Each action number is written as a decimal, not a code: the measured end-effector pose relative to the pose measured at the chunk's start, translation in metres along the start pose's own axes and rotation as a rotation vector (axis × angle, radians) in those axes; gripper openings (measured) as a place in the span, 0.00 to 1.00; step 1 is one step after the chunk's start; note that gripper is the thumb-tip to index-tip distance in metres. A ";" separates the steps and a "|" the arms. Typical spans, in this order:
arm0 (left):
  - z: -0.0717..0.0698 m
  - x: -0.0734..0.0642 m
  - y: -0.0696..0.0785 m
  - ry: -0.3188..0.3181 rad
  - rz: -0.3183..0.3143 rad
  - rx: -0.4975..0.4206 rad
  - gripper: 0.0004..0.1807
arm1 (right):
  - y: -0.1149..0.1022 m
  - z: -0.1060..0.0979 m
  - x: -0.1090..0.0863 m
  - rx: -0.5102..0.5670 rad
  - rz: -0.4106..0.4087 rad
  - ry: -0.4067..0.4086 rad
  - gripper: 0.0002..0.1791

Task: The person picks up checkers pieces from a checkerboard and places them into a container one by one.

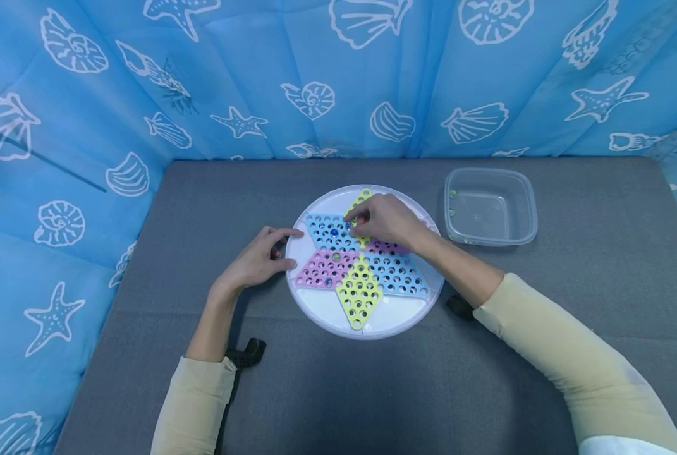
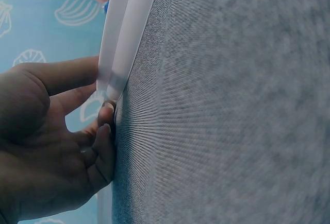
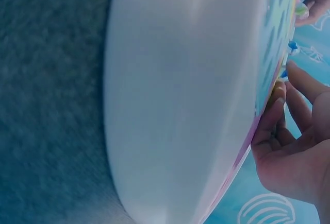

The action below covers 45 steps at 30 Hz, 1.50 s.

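Observation:
A round white Chinese checkers board (image 1: 315, 313) with a blue, pink and yellow star lies on the grey table. My right hand (image 1: 388, 218) is over its far part, thumb and forefinger pinching a blue marble (image 1: 349, 225) at the blue section; in the right wrist view the marble (image 3: 283, 73) shows between the fingertips. My left hand (image 1: 256, 258) rests at the board's left edge, forefinger and thumb extended onto the rim (image 2: 111, 64), the other fingers bent beside it. A blue marble (image 1: 334, 233), a greenish marble (image 1: 336, 257) and another blue marble (image 1: 329, 282) sit in holes.
A clear plastic box (image 1: 520, 241) stands right of the board, with a few greenish marbles along its left side. Dark straps or mounts (image 1: 248, 354) hang by both forearms. A blue curtain with white shells (image 1: 315, 57) borders the table's back and left.

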State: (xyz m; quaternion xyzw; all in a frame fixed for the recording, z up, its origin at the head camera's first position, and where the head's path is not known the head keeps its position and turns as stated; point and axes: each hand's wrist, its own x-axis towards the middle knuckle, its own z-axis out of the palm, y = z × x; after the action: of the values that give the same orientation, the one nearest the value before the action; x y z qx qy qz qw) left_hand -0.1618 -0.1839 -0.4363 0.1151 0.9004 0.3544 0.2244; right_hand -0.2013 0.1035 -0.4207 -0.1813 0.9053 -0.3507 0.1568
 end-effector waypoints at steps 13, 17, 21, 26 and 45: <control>0.000 0.002 0.001 -0.010 -0.015 0.013 0.30 | 0.000 0.006 0.002 -0.040 0.009 0.047 0.12; 0.001 0.002 0.002 -0.007 -0.017 0.019 0.30 | 0.002 0.004 0.001 -0.034 0.002 0.049 0.12; 0.001 0.001 0.002 -0.006 -0.006 0.023 0.30 | 0.004 -0.001 -0.003 0.023 -0.004 0.042 0.12; 0.000 0.001 0.001 -0.007 -0.004 0.018 0.30 | 0.007 -0.009 -0.008 0.054 -0.016 0.039 0.13; 0.000 0.002 -0.001 0.005 -0.032 0.006 0.30 | 0.009 -0.026 -0.033 0.129 -0.084 0.155 0.13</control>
State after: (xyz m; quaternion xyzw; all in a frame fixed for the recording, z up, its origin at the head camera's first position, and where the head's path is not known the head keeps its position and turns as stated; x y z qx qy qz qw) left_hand -0.1632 -0.1838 -0.4379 0.1006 0.9037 0.3485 0.2276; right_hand -0.1845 0.1400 -0.4034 -0.1810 0.8818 -0.4274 0.0829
